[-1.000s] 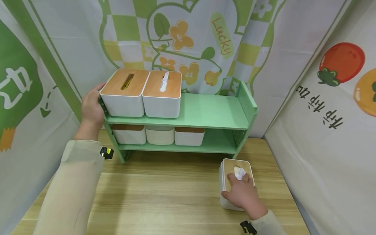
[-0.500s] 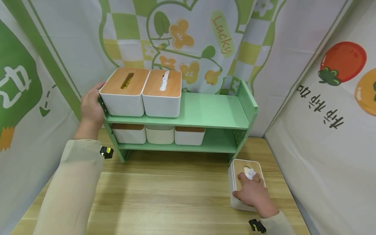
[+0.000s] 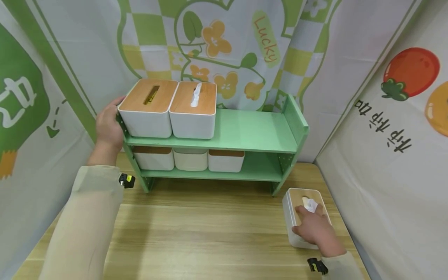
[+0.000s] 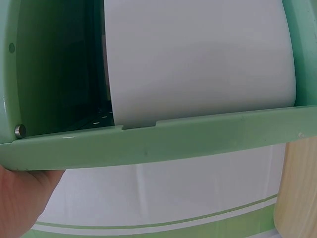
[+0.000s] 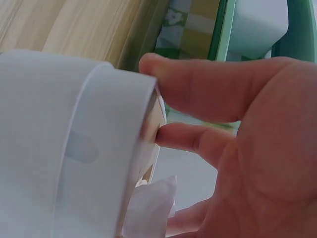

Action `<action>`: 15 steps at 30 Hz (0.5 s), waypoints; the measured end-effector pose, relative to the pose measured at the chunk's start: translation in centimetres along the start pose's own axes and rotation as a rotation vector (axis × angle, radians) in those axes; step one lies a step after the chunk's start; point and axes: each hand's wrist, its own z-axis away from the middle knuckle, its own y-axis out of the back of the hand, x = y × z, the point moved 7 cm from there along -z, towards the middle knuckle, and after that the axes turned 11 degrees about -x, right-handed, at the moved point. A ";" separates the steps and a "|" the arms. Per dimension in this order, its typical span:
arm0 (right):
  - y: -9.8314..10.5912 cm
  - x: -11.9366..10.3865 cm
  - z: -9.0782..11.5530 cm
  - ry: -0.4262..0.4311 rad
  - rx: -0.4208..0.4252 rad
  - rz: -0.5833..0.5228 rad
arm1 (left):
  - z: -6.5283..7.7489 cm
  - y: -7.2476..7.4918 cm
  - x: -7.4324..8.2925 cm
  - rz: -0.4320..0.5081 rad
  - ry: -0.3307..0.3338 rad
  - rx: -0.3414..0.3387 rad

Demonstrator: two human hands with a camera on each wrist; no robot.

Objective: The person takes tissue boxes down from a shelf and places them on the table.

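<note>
My right hand [image 3: 315,229] lies over a white tissue box [image 3: 289,217] with a wooden lid, standing on the table at the right. In the right wrist view, the thumb touches the lid's edge and an extended finger [image 5: 181,136] meets its top. A white tissue [image 3: 311,205] pokes out of the lid near my fingers. At the left, my left hand [image 3: 109,126] rests against the outer side of a green two-tier shelf [image 3: 252,128]. Most of its fingers are hidden in the left wrist view.
On the upper tier, two wooden-lidded tissue boxes [image 3: 145,123] stand side by side at the left. Three more containers [image 3: 190,160] line the lower tier. Wooden tabletop [image 3: 196,233] extends in front. Printed curtains [image 3: 364,163] hang close behind and on both sides.
My right hand and the tissue box under it have slid rightwards along the table, clear of the shelf's right leg. The left hand has kept its place on the shelf's side.
</note>
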 end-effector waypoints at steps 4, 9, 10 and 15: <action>0.2 0.7 -0.1 -0.031 -0.012 0.005 | 0.0 0.1 0.0 -0.015 -0.008 0.007; 0.4 1.4 0.0 -0.058 -0.014 0.007 | -0.2 0.1 0.0 -0.019 -0.016 0.009; 0.4 1.5 0.0 -0.060 -0.012 0.010 | -0.2 0.1 0.0 -0.016 -0.016 0.007; 0.7 2.2 0.2 -0.071 -0.005 0.031 | -0.2 0.1 -0.1 -0.016 -0.008 0.000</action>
